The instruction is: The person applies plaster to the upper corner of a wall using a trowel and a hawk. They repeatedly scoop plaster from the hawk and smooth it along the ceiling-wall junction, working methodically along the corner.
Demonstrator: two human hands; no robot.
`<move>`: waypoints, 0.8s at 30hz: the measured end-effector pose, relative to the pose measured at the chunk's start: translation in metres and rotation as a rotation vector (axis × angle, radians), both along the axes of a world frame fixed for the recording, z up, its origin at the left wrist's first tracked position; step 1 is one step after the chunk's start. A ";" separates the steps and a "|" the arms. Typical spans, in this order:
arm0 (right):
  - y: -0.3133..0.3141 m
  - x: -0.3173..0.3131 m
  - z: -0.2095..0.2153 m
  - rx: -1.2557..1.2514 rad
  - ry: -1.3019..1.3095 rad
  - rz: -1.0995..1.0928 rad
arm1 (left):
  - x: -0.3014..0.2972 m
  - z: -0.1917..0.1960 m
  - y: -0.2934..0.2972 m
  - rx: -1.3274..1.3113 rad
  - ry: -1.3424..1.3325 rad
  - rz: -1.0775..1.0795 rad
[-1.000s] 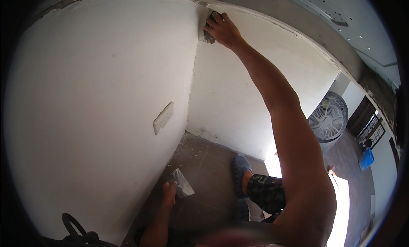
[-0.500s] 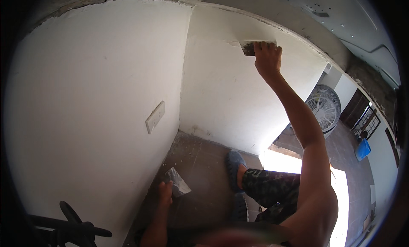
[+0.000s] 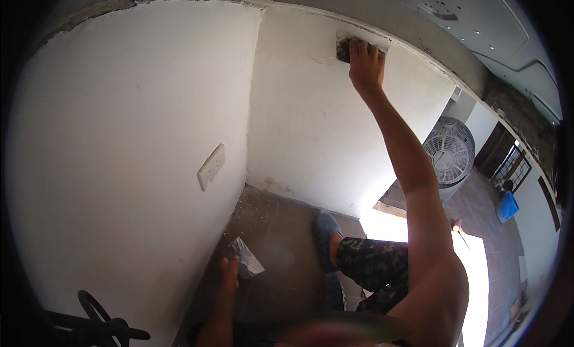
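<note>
My right hand (image 3: pixel 366 67) reaches far up, closed around a wide putty knife (image 3: pixel 343 50). Its dark, smeared blade lies against the white wall (image 3: pixel 311 119), close under the upper ledge; the fingers cover its handle. Low down, my left hand (image 3: pixel 229 271) is closed on a second scraper (image 3: pixel 247 258). That one has a broad, shiny metal blade with pale smears, held above the brown floor and apart from the wall. The handle of this scraper is hidden in the fist.
A socket plate (image 3: pixel 211 167) sits on the left wall (image 3: pixel 119 137). Above runs a rough ledge (image 3: pixel 430 55). Black bars (image 3: pixel 110 326) stand at lower left. To the right are a fan (image 3: pixel 448 152) and a blue bin (image 3: pixel 507 207). My clog (image 3: pixel 326 233) rests on the tiled floor (image 3: pixel 269 218).
My right hand has slid the putty knife up the wall, nearer the ledge. My left hand keeps its scraper in nearly the same place. The whole view has shifted slightly.
</note>
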State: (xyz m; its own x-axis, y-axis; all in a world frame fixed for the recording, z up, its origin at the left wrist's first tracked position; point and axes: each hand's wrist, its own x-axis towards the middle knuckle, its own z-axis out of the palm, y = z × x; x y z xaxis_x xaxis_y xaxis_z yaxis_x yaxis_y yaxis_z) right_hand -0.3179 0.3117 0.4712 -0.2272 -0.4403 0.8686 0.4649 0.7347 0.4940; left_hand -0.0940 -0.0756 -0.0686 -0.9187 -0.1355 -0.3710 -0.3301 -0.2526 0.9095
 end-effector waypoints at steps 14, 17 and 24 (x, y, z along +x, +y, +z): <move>-0.037 -0.021 0.029 -0.013 0.000 0.038 | -0.004 -0.005 0.004 -0.003 0.015 0.021; -0.037 -0.018 0.008 -0.021 -0.087 0.044 | 0.001 0.001 0.003 0.005 0.005 0.033; -0.058 0.003 -0.048 0.061 -0.320 0.162 | 0.004 0.015 0.002 0.071 0.091 0.025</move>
